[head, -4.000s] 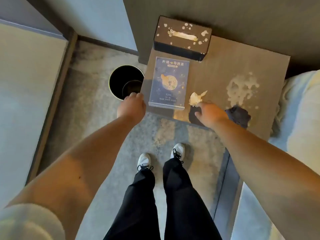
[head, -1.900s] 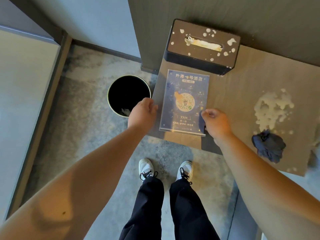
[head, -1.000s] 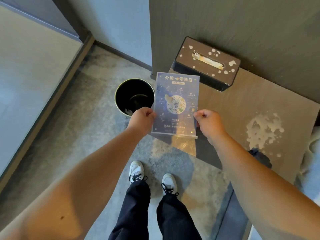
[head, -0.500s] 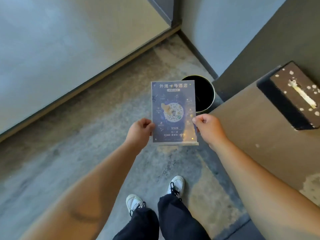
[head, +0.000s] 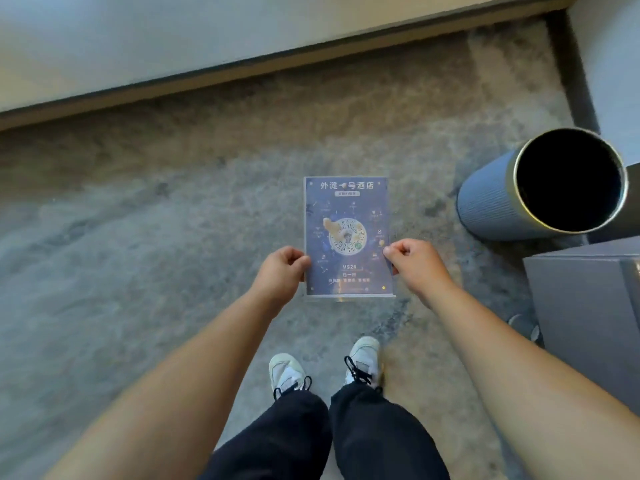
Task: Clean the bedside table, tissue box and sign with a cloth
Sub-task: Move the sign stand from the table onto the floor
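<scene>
The dark blue rectangular sign in a clear acrylic stand (head: 347,237) carries a header of pale Chinese characters, of which 外滩, 号 and 酒店 can be read. Lower down the code "V526" is legible. The small lines under it and the small label beneath the header are too fine to read. A round pale emblem with a yellowish patch sits at the middle of the sheet, ringed by small icons that cannot be made out.

The sign is held in the air above the mottled grey carpet (head: 138,237), in front of the person and over their white laced trainers (head: 287,372). Its face is turned up toward the head camera, and its clear base runs along the bottom edge.

The left hand (head: 280,268) pinches the sign's left edge, fingers curled. The right hand (head: 415,265) pinches the right edge in like manner.

To the right stands a grey-blue ribbed cylindrical waste bin with a pale metal rim (head: 540,185); its interior is black and nothing inside can be discerned. At the right border, a grey flat-sided block (head: 588,313) is cut off by the frame and cannot be identified.
</scene>
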A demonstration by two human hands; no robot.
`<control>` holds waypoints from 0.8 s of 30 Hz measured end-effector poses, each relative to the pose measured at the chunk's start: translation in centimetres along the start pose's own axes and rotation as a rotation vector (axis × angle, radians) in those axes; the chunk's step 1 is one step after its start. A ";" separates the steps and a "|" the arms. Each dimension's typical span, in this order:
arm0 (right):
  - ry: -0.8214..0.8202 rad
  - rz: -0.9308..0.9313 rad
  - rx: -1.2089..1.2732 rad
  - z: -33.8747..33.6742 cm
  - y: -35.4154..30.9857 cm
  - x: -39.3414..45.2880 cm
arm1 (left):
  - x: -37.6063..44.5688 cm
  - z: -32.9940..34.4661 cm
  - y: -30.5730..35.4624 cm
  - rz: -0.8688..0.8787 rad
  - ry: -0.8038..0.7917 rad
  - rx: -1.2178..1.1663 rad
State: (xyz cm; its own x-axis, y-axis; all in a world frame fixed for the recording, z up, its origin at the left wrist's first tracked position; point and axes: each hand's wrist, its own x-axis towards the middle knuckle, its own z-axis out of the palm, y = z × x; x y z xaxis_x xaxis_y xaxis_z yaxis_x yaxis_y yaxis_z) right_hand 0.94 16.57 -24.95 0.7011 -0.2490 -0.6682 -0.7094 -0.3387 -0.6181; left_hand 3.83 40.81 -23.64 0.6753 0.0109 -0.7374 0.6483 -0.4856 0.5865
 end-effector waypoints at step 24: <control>-0.316 0.093 -0.245 23.3 14.1 21.3 | 23.0 2.1 -26.0 -0.274 0.121 -0.128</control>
State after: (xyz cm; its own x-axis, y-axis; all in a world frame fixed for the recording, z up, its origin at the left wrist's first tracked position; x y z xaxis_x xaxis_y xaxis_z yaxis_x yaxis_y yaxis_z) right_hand 4.23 27.61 -57.53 0.5507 -0.0103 -0.8346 -0.7038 -0.5434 -0.4576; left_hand 1.80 51.90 -56.57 0.5018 0.2336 -0.8328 0.8454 -0.3361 0.4151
